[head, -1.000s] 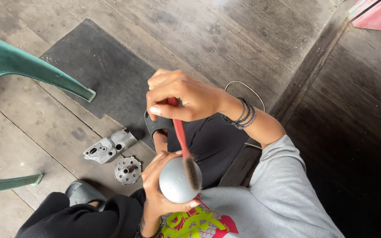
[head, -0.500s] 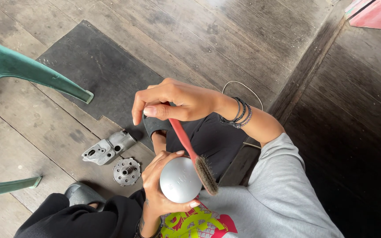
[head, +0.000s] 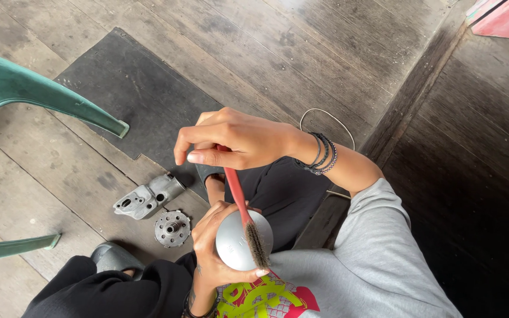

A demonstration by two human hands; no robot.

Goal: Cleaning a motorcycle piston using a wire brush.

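My left hand (head: 209,250) cups a round, smooth grey metal dome (head: 232,242) just above my lap. My right hand (head: 237,141), with dark bracelets at the wrist, holds the red handle of a wire brush (head: 238,194) from above. The brush's dark bristles (head: 257,244) lie across the right side of the dome. On the wooden floor to the left of my hands lie a grey cast metal bracket (head: 145,197) and a small round toothed metal part (head: 172,228).
A black rubber mat (head: 131,94) covers part of the plank floor. Green plastic chair legs (head: 48,100) reach in from the left. A thin wire loop (head: 325,118) lies behind my right wrist. A pink object (head: 508,17) sits at the top right corner.
The brush has swung from the dome's right edge back onto its face. My right hand shifted slightly right and lower. My left hand still holds the dome in place.
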